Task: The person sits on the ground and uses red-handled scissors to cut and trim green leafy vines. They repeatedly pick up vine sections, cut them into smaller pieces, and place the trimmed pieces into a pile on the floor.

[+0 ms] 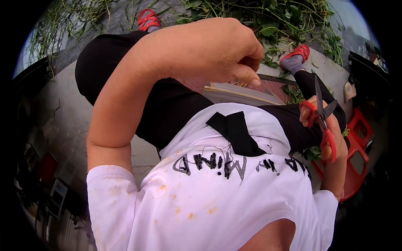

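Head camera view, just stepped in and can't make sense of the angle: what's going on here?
A seated person in a white shirt looks down at their lap. The right hand holds red-handled scissors, blades slightly apart and pointing up. The left hand is closed, pinching something thin above a flat board across the knees. Cut green vines lie on the ground by the red sandals.
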Motion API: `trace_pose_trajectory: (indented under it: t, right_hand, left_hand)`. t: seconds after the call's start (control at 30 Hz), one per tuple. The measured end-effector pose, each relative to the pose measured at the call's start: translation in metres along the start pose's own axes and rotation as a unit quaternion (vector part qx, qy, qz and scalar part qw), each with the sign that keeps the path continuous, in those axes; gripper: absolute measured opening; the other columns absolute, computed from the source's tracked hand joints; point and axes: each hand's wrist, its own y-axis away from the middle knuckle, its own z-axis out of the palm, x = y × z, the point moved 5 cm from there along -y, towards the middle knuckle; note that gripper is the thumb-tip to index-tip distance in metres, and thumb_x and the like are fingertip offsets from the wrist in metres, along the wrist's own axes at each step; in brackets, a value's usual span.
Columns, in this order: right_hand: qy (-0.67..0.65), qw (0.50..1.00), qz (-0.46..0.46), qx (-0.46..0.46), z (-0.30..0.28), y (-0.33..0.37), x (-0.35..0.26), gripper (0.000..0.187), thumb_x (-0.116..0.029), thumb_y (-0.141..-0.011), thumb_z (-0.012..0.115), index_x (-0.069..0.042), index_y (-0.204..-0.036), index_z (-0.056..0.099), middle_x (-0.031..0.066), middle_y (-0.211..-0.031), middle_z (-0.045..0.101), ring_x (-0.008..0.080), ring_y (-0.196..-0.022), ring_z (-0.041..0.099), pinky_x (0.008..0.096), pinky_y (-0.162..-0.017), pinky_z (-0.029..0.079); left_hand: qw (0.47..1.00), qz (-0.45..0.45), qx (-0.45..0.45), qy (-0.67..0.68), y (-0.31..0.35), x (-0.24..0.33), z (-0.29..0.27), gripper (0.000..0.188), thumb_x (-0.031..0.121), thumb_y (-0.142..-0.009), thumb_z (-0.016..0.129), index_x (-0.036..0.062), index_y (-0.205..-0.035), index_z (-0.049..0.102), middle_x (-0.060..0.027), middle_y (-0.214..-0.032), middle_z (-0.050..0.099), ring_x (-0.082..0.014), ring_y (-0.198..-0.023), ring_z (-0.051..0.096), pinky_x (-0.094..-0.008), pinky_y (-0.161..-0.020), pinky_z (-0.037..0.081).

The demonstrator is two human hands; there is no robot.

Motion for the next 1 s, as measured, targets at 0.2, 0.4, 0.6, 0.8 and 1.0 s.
trace_pose_trajectory:
  t: [0.2, 0.4, 0.6, 0.8, 1.0]
  right_hand:
    - [0.017, 0.996, -0.053, -0.063, 0.002, 0.005, 0.003, 0.103, -0.086, -0.051, 0.058, 0.001, -0.105, 0.050, 0.0054, -0.090, 0.048, 0.0135, -0.076, 0.043, 0.0257, -0.067, 0.038]
    - [0.014, 0.995, -0.039, -0.086, 0.005, 0.002, 0.001, 0.102, -0.083, -0.050, 0.062, 0.001, -0.106, 0.050, 0.0062, -0.091, 0.048, 0.0153, -0.078, 0.045, 0.0265, -0.068, 0.039]
    - [0.058, 0.985, -0.068, -0.148, 0.008, 0.002, -0.001, 0.102, -0.079, -0.046, 0.068, 0.002, -0.104, 0.049, 0.0097, -0.090, 0.049, 0.0216, -0.076, 0.045, 0.0308, -0.067, 0.040]
    - [0.122, 0.964, -0.119, -0.203, 0.018, -0.007, -0.015, 0.093, -0.069, -0.045, 0.077, 0.001, -0.100, 0.049, 0.0103, -0.089, 0.048, 0.0263, -0.076, 0.046, 0.0335, -0.069, 0.042]
    - [0.147, 0.954, -0.131, -0.228, 0.026, -0.013, -0.029, 0.087, -0.064, -0.048, 0.080, 0.000, -0.098, 0.049, 0.0102, -0.088, 0.048, 0.0275, -0.075, 0.045, 0.0337, -0.070, 0.042]
  left_hand:
    - [0.899, 0.081, -0.313, 0.296, 0.018, 0.042, 0.017, 0.062, 0.034, -0.059, 0.084, -0.0025, -0.104, 0.061, -0.0121, -0.084, 0.064, -0.0236, -0.074, 0.063, -0.0305, -0.064, 0.051]
    - [0.870, 0.085, -0.382, 0.299, 0.016, 0.043, 0.018, 0.030, 0.018, -0.069, 0.078, -0.0003, -0.088, 0.065, -0.0084, -0.076, 0.064, -0.0214, -0.071, 0.063, -0.0317, -0.060, 0.048]
    - [0.877, 0.108, -0.305, 0.354, 0.018, 0.040, 0.013, 0.014, 0.011, -0.075, 0.073, 0.0010, -0.076, 0.063, -0.0066, -0.070, 0.061, -0.0239, -0.064, 0.058, -0.0327, -0.056, 0.044]
    - [0.894, 0.143, -0.233, 0.355, 0.016, 0.035, -0.002, 0.016, 0.012, -0.077, 0.072, -0.0009, -0.078, 0.062, -0.0075, -0.069, 0.059, -0.0242, -0.063, 0.056, -0.0314, -0.056, 0.044]
    - [0.918, 0.103, -0.184, 0.336, 0.011, 0.031, -0.009, 0.030, 0.027, -0.078, 0.074, -0.0008, -0.084, 0.064, -0.0056, -0.074, 0.059, -0.0184, -0.063, 0.056, -0.0273, -0.051, 0.043]
